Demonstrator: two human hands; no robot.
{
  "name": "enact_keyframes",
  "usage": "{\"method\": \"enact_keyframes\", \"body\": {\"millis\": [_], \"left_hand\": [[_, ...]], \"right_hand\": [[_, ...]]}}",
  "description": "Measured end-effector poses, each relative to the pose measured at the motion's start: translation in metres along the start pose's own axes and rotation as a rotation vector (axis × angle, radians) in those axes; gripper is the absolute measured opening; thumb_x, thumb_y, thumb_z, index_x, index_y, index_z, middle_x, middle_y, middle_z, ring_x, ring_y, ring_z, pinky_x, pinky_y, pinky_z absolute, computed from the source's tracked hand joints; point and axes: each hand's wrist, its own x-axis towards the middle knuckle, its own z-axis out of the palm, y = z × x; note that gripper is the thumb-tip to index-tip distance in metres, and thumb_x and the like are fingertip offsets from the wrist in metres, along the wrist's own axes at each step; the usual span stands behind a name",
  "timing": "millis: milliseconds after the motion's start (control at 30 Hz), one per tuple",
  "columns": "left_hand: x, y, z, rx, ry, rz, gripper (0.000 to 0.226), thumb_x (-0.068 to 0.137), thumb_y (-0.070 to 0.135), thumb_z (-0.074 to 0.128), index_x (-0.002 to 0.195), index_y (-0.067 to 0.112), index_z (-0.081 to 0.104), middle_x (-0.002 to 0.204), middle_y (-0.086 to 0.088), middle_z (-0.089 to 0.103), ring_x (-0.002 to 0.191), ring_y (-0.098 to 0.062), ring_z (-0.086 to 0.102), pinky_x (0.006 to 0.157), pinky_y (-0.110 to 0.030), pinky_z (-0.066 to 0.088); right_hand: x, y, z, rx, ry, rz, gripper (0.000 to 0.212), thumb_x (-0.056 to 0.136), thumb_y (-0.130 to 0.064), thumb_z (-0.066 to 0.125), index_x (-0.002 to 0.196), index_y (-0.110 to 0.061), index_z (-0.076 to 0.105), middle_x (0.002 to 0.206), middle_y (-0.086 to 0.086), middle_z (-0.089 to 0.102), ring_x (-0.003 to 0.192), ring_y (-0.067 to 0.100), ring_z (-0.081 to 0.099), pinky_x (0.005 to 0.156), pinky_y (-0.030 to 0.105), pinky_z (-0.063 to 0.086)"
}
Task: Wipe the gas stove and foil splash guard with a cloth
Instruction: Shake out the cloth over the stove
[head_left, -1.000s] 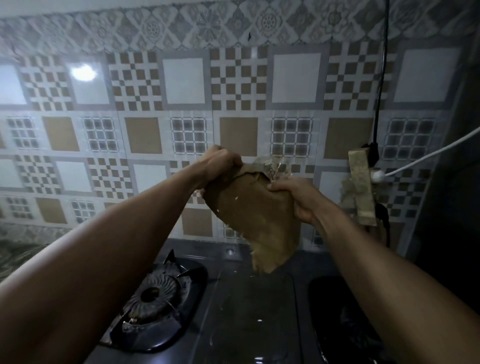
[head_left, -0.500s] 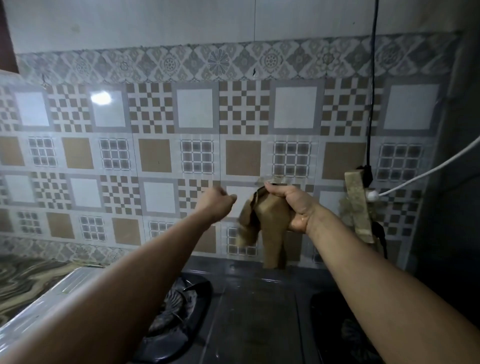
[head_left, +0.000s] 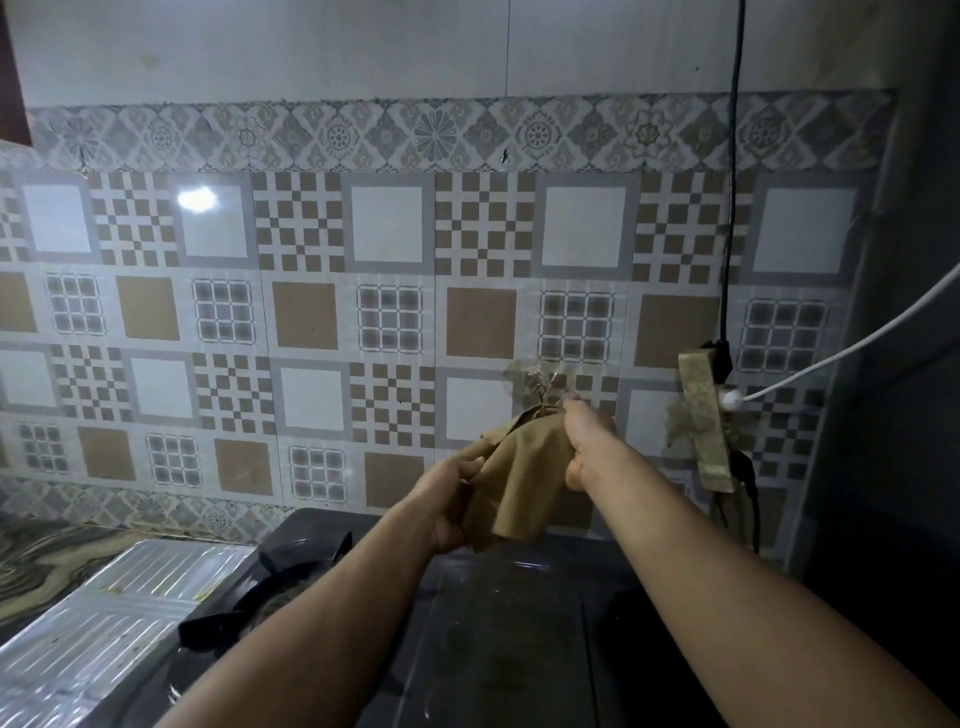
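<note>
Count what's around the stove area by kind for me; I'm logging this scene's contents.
Hands: 2, left hand and right hand, both holding the cloth
Cloth: 1, brown cloth
Gas stove: 1, black stove
Foil splash guard: 1, lying left of the stove
Cables on the wall: 2, black cable and white cable
Total: 7

Above the gas stove (head_left: 498, 623), both hands hold a tan cloth (head_left: 519, 473) in the air. The right hand (head_left: 587, 447) pinches its top beside the tiled wall (head_left: 311, 312); the left hand (head_left: 447, 504) grips its lower edge. Left of the stove lies the foil splash guard (head_left: 114, 618). A taped socket (head_left: 704, 415) hangs right of the cloth.
</note>
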Motion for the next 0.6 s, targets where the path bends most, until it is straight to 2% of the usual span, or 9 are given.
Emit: {"method": "enact_keyframes", "body": {"millis": [100,167,233,267,300,367,400,500,600], "left_hand": [[0.003,0.015,-0.012,0.016,0.140,0.082,0.032,0.089,0.023,0.058,0.117,0.007,0.058,0.112,-0.017,0.061,0.104,-0.033,0.059,0.078,-0.048,0.051],[0.001,0.026,-0.017,0.091,0.214,0.147,0.037,0.089,0.028,0.062,0.119,0.008,0.057,0.112,-0.016,0.061,0.102,-0.032,0.060,0.081,-0.046,0.052],[-0.001,0.036,-0.019,0.153,0.280,0.221,0.037,0.091,0.034,0.061,0.114,0.007,0.058,0.106,-0.016,0.065,0.095,-0.031,0.064,0.077,-0.042,0.054],[-0.006,0.041,-0.020,0.164,0.226,0.240,0.037,0.091,0.038,0.060,0.110,0.007,0.060,0.102,-0.015,0.066,0.091,-0.029,0.065,0.074,-0.040,0.054],[-0.010,0.046,-0.023,0.143,0.093,0.244,0.039,0.090,0.043,0.060,0.104,0.007,0.062,0.097,-0.012,0.067,0.087,-0.027,0.065,0.072,-0.039,0.052],[-0.016,0.051,-0.031,-0.028,-0.182,0.259,0.042,0.084,0.050,0.063,0.101,0.011,0.064,0.089,-0.008,0.067,0.081,-0.024,0.064,0.075,-0.040,0.050],[-0.016,0.049,-0.034,-0.124,-0.244,0.273,0.041,0.082,0.049,0.065,0.102,0.012,0.064,0.090,-0.007,0.066,0.081,-0.025,0.064,0.079,-0.042,0.049],[-0.012,0.033,-0.040,-0.201,-0.256,0.271,0.025,0.085,0.033,0.061,0.089,0.009,0.067,0.080,-0.007,0.068,0.071,-0.023,0.067,0.075,-0.040,0.053],[-0.012,0.023,-0.044,-0.271,-0.259,0.184,0.026,0.090,0.028,0.060,0.091,0.003,0.064,0.072,-0.008,0.067,0.062,-0.023,0.068,0.063,-0.034,0.057]], "right_hand": [[0.003,-0.001,-0.010,-0.140,0.011,-0.095,0.048,0.092,-0.052,0.052,0.119,-0.013,0.058,0.107,0.013,0.066,0.095,0.031,0.065,0.089,0.046,0.055],[0.000,-0.001,-0.017,-0.162,-0.038,-0.095,0.037,0.089,-0.043,0.063,0.108,-0.012,0.062,0.100,0.012,0.066,0.089,0.030,0.065,0.087,0.045,0.056],[-0.003,0.000,-0.023,-0.144,-0.092,-0.077,0.027,0.084,-0.035,0.070,0.099,-0.013,0.064,0.094,0.010,0.065,0.085,0.028,0.064,0.086,0.043,0.055],[-0.005,0.001,-0.025,-0.096,-0.124,-0.057,0.025,0.083,-0.033,0.071,0.097,-0.013,0.065,0.092,0.010,0.064,0.083,0.028,0.064,0.085,0.043,0.055],[-0.006,0.003,-0.026,-0.022,-0.164,-0.037,0.024,0.084,-0.033,0.070,0.097,-0.013,0.066,0.089,0.011,0.065,0.082,0.028,0.064,0.084,0.043,0.055],[-0.007,0.004,-0.025,0.142,-0.237,-0.014,0.019,0.089,-0.032,0.064,0.093,-0.013,0.067,0.079,0.011,0.066,0.076,0.026,0.065,0.083,0.042,0.054],[-0.006,0.005,-0.024,0.193,-0.250,-0.014,0.019,0.092,-0.031,0.061,0.090,-0.013,0.067,0.076,0.011,0.066,0.075,0.025,0.065,0.084,0.042,0.054],[-0.003,0.008,-0.021,0.125,-0.246,-0.081,0.026,0.096,-0.030,0.055,0.082,-0.011,0.066,0.072,0.010,0.066,0.070,0.025,0.064,0.081,0.042,0.054],[-0.002,0.007,-0.018,-0.041,-0.227,-0.159,0.033,0.097,-0.033,0.052,0.078,-0.010,0.066,0.070,0.010,0.063,0.063,0.024,0.062,0.072,0.039,0.054]]}}
